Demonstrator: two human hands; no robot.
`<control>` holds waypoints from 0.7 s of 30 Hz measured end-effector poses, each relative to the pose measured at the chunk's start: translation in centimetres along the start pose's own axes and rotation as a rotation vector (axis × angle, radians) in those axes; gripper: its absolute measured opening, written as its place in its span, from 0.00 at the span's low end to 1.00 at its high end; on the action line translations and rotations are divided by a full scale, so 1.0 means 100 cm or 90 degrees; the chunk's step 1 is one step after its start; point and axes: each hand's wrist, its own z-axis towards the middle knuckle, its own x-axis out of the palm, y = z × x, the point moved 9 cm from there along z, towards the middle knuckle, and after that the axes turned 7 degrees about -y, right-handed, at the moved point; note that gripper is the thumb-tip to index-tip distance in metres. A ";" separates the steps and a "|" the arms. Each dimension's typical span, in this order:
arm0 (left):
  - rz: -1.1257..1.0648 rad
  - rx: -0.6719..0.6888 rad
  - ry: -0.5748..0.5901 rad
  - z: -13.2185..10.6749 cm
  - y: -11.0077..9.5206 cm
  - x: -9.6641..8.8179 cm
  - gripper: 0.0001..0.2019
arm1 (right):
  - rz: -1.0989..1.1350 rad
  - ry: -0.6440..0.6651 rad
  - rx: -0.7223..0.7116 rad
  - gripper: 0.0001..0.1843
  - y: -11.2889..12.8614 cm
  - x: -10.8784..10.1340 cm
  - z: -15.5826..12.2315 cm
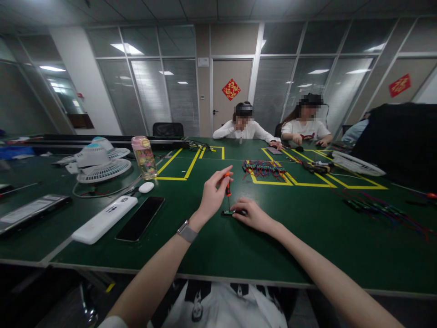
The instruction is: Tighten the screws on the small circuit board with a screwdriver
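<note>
My left hand (214,191) is closed around the orange and black handle of a screwdriver (228,187), which stands nearly upright. Its thin shaft points down, and the tip meets a small green circuit board (226,212) lying on the table. With its fingers closed on the board's right end, my right hand (251,214) presses it against the green surface. The part of the board under my right fingers is hidden. Beyond both hands lies a heap of small boards with red and blue wires (264,169).
To the left lie a black phone (140,218), a white power bank (105,219) and a bottle (144,157). White fans (102,159) are behind them. More wired boards (378,207) lie at right. Yellow tape (170,178) marks the table. Two people (244,125) sit across.
</note>
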 end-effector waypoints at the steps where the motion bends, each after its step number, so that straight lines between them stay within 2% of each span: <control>1: 0.030 0.013 -0.018 0.000 -0.002 -0.003 0.15 | 0.000 0.000 0.001 0.08 0.000 0.000 0.000; 4: 0.125 0.045 -0.061 0.000 -0.008 -0.009 0.12 | 0.001 0.000 0.003 0.08 0.000 0.000 0.000; 9: 0.017 0.006 -0.001 -0.001 -0.001 0.000 0.17 | 0.003 0.001 0.006 0.08 -0.002 0.001 0.000; 11: 0.010 -0.004 -0.012 0.000 0.002 -0.001 0.16 | 0.002 0.003 0.008 0.08 -0.002 0.001 0.000; 15: 0.084 0.000 -0.045 0.003 0.003 -0.008 0.14 | 0.000 0.004 0.009 0.07 -0.002 0.000 0.000; 19: 0.077 -0.003 -0.005 0.007 0.005 -0.007 0.15 | 0.004 0.005 0.013 0.08 -0.002 0.000 0.000; 21: 0.100 0.034 0.038 0.007 0.000 -0.004 0.16 | 0.005 0.005 0.012 0.08 -0.002 0.000 0.000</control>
